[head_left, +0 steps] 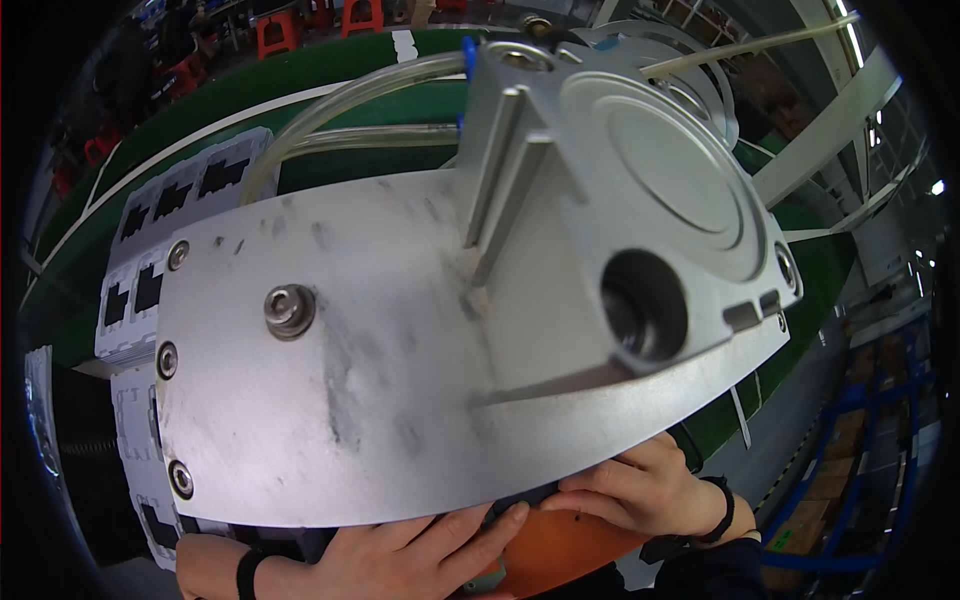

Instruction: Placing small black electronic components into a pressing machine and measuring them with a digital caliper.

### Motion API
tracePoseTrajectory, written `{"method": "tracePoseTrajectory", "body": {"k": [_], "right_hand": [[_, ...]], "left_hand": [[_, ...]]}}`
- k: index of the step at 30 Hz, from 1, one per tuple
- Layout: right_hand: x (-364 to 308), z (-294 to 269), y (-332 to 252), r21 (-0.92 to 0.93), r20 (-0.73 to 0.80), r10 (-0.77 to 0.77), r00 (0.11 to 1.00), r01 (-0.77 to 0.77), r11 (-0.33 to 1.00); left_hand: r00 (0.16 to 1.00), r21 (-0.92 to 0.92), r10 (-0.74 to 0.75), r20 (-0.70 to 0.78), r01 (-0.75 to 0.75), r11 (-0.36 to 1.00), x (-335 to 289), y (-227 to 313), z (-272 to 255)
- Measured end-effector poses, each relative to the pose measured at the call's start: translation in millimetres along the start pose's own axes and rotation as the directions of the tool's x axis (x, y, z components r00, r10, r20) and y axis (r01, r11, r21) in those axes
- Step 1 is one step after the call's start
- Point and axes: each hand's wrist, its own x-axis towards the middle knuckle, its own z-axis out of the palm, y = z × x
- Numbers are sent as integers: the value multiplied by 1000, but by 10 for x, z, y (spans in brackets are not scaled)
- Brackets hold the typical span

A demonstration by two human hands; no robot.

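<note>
A large bare-metal machine head [400, 330], a plate with a raised round housing, covers most of the view and hides part of both hands. My left hand [420, 555] comes in from the lower left. Its thumb and fingers close around a dark piece [535, 494] at the plate's near edge, some fingertips out of sight under the metal. On the other end of that piece my right hand [640, 490] rests with curled fingers. What the dark piece is cannot be made out. Below both hands shows an orange surface [560, 545].
White trays [145, 205] with dark cutouts are stacked at the left on a green surface [360, 110]. Clear hoses [370, 85] run into the housing. Blue shelving with boxes [840, 450] stands at the right. Red stools [275, 32] and people are far back.
</note>
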Motion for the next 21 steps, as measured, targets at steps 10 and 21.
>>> {"method": "tracePoseTrajectory", "body": {"k": [10,21], "right_hand": [[7,-17,85,37,42,-41,998,39,999],[-37,-118,-154,365,-3,162,987,-150,919]], "left_hand": [[997,109,26,-76,-18,994,54,25,64],[891,-286,-131,-435,1,958,-131,43,-50]]}}
